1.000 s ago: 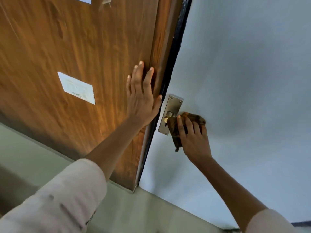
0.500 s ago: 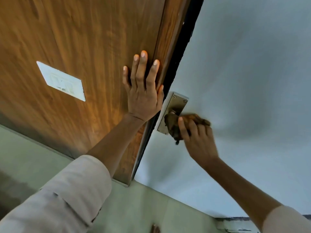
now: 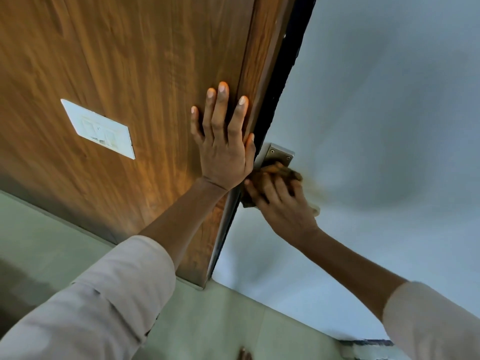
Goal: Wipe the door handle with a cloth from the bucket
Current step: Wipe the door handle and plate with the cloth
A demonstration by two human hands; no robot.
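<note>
A metal handle plate [image 3: 280, 153] is fixed near the edge of the pale grey door [image 3: 376, 126]. My right hand [image 3: 281, 206] presses a brown cloth [image 3: 279, 172] onto the handle, and the cloth and hand hide the lever. Motion blurs the cloth's right end. My left hand [image 3: 223, 144] lies flat with fingers spread on the wooden panel [image 3: 130, 74] just left of the door edge. No bucket is in view.
A white switch plate [image 3: 100, 129] sits on the wooden panel to the left. A dark strip [image 3: 283, 81] runs between panel and door. Pale green floor tiles [image 3: 220, 326] lie below, and a small brown shape [image 3: 244, 354] shows at the bottom edge.
My right hand has slid the cloth up and left along the handle, covering more of the plate. The left hand stays flat on the panel. The camera view has shifted.
</note>
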